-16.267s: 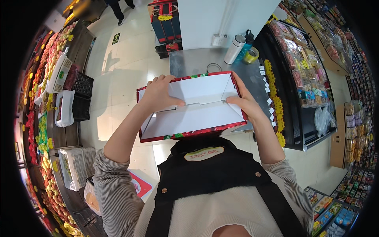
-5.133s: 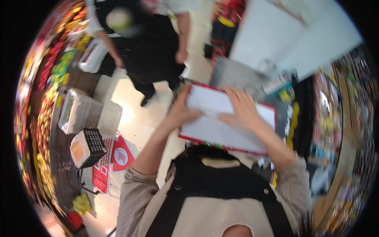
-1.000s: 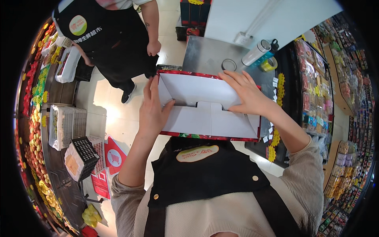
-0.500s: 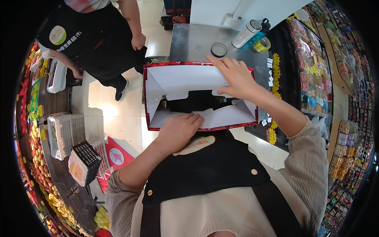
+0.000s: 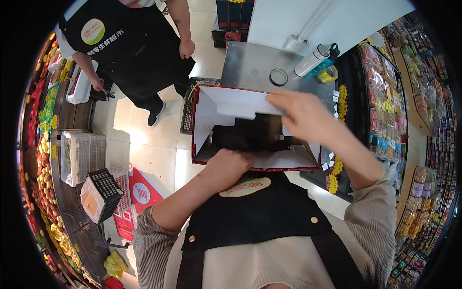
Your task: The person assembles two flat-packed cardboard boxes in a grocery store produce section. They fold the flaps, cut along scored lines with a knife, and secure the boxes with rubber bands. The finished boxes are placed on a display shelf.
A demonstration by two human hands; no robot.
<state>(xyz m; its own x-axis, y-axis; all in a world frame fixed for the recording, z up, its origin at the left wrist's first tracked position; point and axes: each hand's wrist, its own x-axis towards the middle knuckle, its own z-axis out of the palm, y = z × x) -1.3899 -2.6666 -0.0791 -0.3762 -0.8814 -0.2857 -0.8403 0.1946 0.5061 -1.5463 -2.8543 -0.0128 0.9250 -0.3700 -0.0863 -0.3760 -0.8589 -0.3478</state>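
In front of my body is a cardboard box [image 5: 204, 113], red on the outside and white inside, with its top open. My left hand [image 5: 227, 166] is closed over the near edge, its fingers curled onto the near flap [image 5: 284, 158]. At the far edge my right hand [image 5: 308, 115], somewhat blurred, grips the far flap [image 5: 236, 102] between thumb and fingers. That flap tilts over the opening. The box's inside is dark, and I cannot make out any contents.
Behind the box, a metal table [image 5: 245, 62] carries a black ring [image 5: 278, 77], a white bottle [image 5: 313, 60], a teal bottle [image 5: 332, 53] and yellow tape [image 5: 328, 74]. A person in a black apron [image 5: 130, 53] stands at left. Crates [image 5: 91, 154] and produce shelves line the left; packaged goods [image 5: 380, 101] the right.
My right hand has gone from lying spread on the far flap to gripping it, and the flap leans further inward. My left fingers have curled in. The whole view has shifted slightly.
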